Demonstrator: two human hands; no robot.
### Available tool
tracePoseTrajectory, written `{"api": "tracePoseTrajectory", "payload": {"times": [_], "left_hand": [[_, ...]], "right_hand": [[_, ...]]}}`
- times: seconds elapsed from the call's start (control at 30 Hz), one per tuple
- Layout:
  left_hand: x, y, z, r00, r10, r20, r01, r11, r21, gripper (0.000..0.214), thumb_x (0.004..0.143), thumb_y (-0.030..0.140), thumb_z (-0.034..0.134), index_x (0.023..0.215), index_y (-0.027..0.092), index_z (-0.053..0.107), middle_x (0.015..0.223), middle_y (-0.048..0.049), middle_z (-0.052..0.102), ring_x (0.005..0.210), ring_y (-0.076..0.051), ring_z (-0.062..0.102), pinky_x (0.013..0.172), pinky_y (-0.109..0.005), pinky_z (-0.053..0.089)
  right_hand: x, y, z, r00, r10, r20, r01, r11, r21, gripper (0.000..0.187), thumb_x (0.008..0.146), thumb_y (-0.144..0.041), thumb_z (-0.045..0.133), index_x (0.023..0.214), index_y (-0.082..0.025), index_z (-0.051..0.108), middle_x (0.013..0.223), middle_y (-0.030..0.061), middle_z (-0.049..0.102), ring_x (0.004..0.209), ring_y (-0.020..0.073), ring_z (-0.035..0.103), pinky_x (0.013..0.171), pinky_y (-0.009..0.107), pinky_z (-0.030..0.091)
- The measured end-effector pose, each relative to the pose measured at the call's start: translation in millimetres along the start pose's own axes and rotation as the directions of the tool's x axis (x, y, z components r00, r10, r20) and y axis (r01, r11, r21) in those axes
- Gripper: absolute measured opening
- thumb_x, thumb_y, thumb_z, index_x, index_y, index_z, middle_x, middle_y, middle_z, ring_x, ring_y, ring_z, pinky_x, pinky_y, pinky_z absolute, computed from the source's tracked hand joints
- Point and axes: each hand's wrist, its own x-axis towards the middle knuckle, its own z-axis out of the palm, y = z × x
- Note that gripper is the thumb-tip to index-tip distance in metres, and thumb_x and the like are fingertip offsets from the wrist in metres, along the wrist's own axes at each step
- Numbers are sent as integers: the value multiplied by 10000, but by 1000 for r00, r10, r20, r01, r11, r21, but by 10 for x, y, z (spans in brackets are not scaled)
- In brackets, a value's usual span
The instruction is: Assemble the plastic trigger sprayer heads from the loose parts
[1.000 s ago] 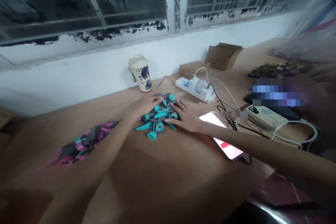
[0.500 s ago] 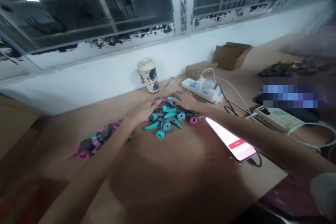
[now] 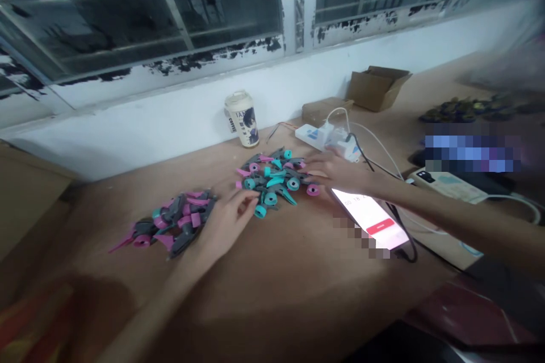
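My right fingers (image 3: 315, 165) spread at teal-and-pink pile (image 3: 276, 180); left fingers (image 3: 246, 196) curled, pinch unclear. Sweeping right carelessly, I could shove the phone (image 3: 369, 216).

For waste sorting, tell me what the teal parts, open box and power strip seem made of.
Teal parts: probably moulded plastic, satin, given their even colour and soft sheen.
Open box: likely cardboard, matte, from its plain brown, thin-walled look.
Power strip: apparently hard plastic, smooth, being uniformly white and crisp-edged.
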Motion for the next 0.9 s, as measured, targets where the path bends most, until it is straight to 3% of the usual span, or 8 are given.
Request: {"api": "tracePoseTrajectory", "payload": {"times": [0.1, 0.17, 0.37, 0.57, 0.67, 0.8, 0.9], "left_hand": [[-267, 182, 150, 1000, 10, 6, -10, 1000, -29, 188, 888, 289, 440, 943, 217, 605, 881, -11, 636, 702, -134, 580, 672, -259, 466], [-401, 256, 246, 1000, -1, 13, 2, 999, -52, 181, 885, 278, 443, 941, 217, 603, 844, -8, 622, 672, -126, 570, 633, -246, 459], [-718, 360, 366, 996, -92, 13, 93, 992, -88, 172, 882, 282, 442, 954, 241, 592, 805, -6, 601, 691, -136, 582, 618, -243, 460], [-972, 222, 404, 980, -194, -52, 189, 978, -86, 157, 873, 307, 460, 946, 251, 587, 822, -6, 604, 746, -156, 591, 694, -274, 471], [-860, 121, 448, 948, -290, -132, 284, 957, -61, 177, 849, 339, 498, 971, 227, 559, 864, -18, 600, 756, -163, 590, 718, -298, 470], [-462, 75, 529, 893, -404, -198, 419, 907, 39, 402, 783, 470, 564, 1075, 199, 514, 1067, -87, 563, 823, -212, 615, 700, -340, 477], [-223, 95, 589, 897, -400, -187, 427, 893, 140, 407, 772, 481, 569, 1057, 193, 533, 1128, -122, 543, 965, -295, 593, 725, -385, 477]], "right_hand": [[-195, 28, -86, 994, -78, 72, 85, 992, -94, 253, 860, -189, 482, 1003, -265, 677, 1008, 64, 639, 956, 216, 554, 855, 395, 297], [-228, 43, -73, 990, -95, 107, 109, 985, -135, 252, 820, -148, 522, 968, -264, 689, 940, 64, 630, 895, 205, 551, 810, 376, 290], [-74, 21, 63, 976, -159, 147, 186, 964, -191, 203, 819, -242, 570, 986, -286, 676, 950, 69, 612, 930, 227, 539, 803, 380, 279], [-8, -158, 84, 965, -113, 236, 163, 965, -204, 258, 779, -337, 631, 1033, -299, 658, 1029, 73, 610, 987, 266, 534, 831, 415, 291], [-10, -266, 96, 974, -37, 222, 91, 967, -239, 299, 762, -321, 643, 1060, -297, 649, 1082, 87, 606, 1023, 287, 528, 850, 434, 299], [-15, -397, 99, 983, 40, 182, 6, 968, -250, 261, 783, -255, 606, 1037, -258, 664, 1097, 104, 614, 1067, 306, 520, 880, 449, 301], [-58, -541, 61, 983, 105, 152, -60, 959, -278, 231, 810, -208, 548, 1003, -199, 675, 1083, 145, 619, 1070, 338, 519, 886, 488, 288]]}}
